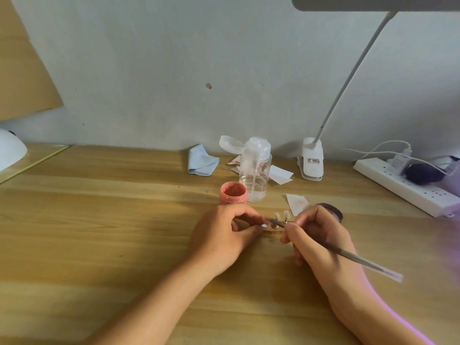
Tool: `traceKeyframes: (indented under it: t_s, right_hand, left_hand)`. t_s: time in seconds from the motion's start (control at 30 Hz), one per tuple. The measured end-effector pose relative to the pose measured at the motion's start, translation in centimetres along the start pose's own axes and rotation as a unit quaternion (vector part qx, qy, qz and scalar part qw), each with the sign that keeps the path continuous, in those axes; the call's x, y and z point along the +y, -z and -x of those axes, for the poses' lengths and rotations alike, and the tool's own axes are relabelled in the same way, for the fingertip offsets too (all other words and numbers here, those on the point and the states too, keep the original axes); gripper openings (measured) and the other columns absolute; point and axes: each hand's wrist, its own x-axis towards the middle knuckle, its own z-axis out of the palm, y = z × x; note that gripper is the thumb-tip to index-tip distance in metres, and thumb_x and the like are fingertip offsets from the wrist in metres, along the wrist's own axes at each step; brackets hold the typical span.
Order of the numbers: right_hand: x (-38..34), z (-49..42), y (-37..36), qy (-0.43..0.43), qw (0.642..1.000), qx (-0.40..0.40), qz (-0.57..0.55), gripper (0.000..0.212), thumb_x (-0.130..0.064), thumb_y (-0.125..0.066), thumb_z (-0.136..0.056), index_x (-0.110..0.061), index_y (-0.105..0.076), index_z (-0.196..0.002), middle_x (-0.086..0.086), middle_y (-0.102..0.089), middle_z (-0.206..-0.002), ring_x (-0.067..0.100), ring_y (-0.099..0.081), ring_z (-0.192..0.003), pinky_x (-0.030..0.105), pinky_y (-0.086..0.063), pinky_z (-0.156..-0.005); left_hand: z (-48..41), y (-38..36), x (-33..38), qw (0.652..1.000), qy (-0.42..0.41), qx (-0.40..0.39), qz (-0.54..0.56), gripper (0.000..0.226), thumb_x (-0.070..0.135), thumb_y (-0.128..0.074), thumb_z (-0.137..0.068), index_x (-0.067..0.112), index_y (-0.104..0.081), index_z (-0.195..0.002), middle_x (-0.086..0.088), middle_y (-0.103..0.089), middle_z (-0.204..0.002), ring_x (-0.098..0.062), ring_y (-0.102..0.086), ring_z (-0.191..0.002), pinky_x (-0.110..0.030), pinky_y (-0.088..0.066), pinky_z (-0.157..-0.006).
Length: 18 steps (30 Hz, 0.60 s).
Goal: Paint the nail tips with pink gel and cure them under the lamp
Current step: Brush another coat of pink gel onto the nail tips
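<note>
An open pink gel jar (pixel 233 192) stands on the wooden table (pixel 99 232) just beyond my left hand (pixel 224 237). That hand pinches a small stand bearing clear nail tips (pixel 281 215) in front of it. My right hand (pixel 318 235) grips a thin grey brush (pixel 348 255) like a pen. The brush's head (pixel 272 221) lies at the nail tip nearest my left fingers. A dark lid (pixel 333 211) shows partly behind my right hand. A white dome, probably the curing lamp (pixel 11 148), sits at the far left edge.
A clear pump bottle (pixel 255 170) with its cap flipped open stands behind the jar. A blue cloth (pixel 201 160) and paper wipes (pixel 296 202) lie near the wall. A clip desk lamp (pixel 311 158) and a white power strip (pixel 408 188) occupy the right.
</note>
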Motion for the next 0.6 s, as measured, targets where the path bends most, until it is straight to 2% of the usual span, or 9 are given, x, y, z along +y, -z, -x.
traceKeyframes:
  t_s: [0.07, 0.13, 0.23, 0.33, 0.4, 0.6]
  right_hand:
    - [-0.11, 0.02, -0.05, -0.001, 1.000, -0.010, 0.011, 0.013, -0.004, -0.065, -0.089, -0.008, -0.055, -0.080, 0.011, -0.069, -0.070, 0.001, -0.054, -0.052, 0.017, -0.041, -0.051]
    - [-0.08, -0.01, -0.02, -0.007, 1.000, -0.007, 0.028, 0.019, -0.005, -0.066, -0.087, -0.016, -0.055, -0.075, 0.013, -0.067, -0.068, 0.004, -0.051, -0.051, 0.022, -0.041, -0.052]
    - [-0.19, 0.07, 0.02, -0.011, 1.000, 0.010, 0.020, 0.018, -0.015, -0.067, -0.084, -0.016, -0.053, -0.074, 0.008, -0.066, -0.065, 0.005, -0.050, -0.051, 0.029, -0.039, -0.053]
    - [-0.12, 0.15, -0.01, -0.002, 1.000, 0.006, 0.021, 0.017, -0.010, -0.066, -0.090, -0.011, -0.053, -0.079, 0.007, -0.070, -0.069, 0.004, -0.051, -0.051, 0.030, -0.039, -0.054]
    - [0.17, 0.04, 0.11, -0.005, 1.000, 0.014, 0.026, 0.018, -0.005, -0.062, -0.090, -0.012, -0.052, -0.076, 0.008, -0.069, -0.067, 0.008, -0.049, -0.049, 0.032, -0.038, -0.055]
    - [0.17, 0.06, 0.14, -0.011, 1.000, 0.008, 0.016, 0.021, -0.010, -0.062, -0.092, -0.015, -0.052, -0.075, 0.008, -0.071, -0.068, 0.012, -0.046, -0.049, 0.026, -0.038, -0.047]
  left_hand:
    - [-0.02, 0.03, 0.03, 1.000, 0.000, -0.001, -0.001, 0.012, 0.030, -0.079, -0.081, 0.041, -0.074, -0.082, 0.030, -0.067, -0.079, -0.004, -0.039, -0.048, -0.019, -0.027, -0.051]
    - [-0.05, 0.00, -0.01, 1.000, 0.000, 0.001, -0.001, 0.013, 0.028, -0.079, -0.082, 0.041, -0.075, -0.084, 0.031, -0.064, -0.073, -0.004, -0.038, -0.048, -0.018, -0.026, -0.050]
    - [-0.04, 0.01, 0.07, 1.000, -0.003, 0.001, 0.004, 0.012, 0.029, -0.079, -0.082, 0.041, -0.074, -0.082, 0.033, -0.061, -0.065, -0.004, -0.037, -0.047, -0.016, -0.025, -0.049]
    - [0.02, 0.03, 0.20, 1.000, -0.005, -0.001, -0.003, 0.010, 0.030, -0.079, -0.082, 0.039, -0.073, -0.082, 0.033, -0.052, -0.051, -0.003, -0.037, -0.044, -0.015, -0.027, -0.046]
    - [0.01, 0.04, 0.21, 1.000, -0.003, -0.002, -0.003, 0.008, 0.029, -0.079, -0.083, 0.036, -0.075, -0.086, 0.032, -0.052, -0.051, -0.004, -0.037, -0.044, -0.016, -0.026, -0.047]
    - [0.04, 0.06, 0.32, 1.000, -0.007, -0.001, 0.003, 0.009, 0.025, -0.079, -0.082, 0.033, -0.075, -0.085, 0.033, -0.050, -0.048, -0.003, -0.037, -0.043, -0.015, -0.028, -0.046]
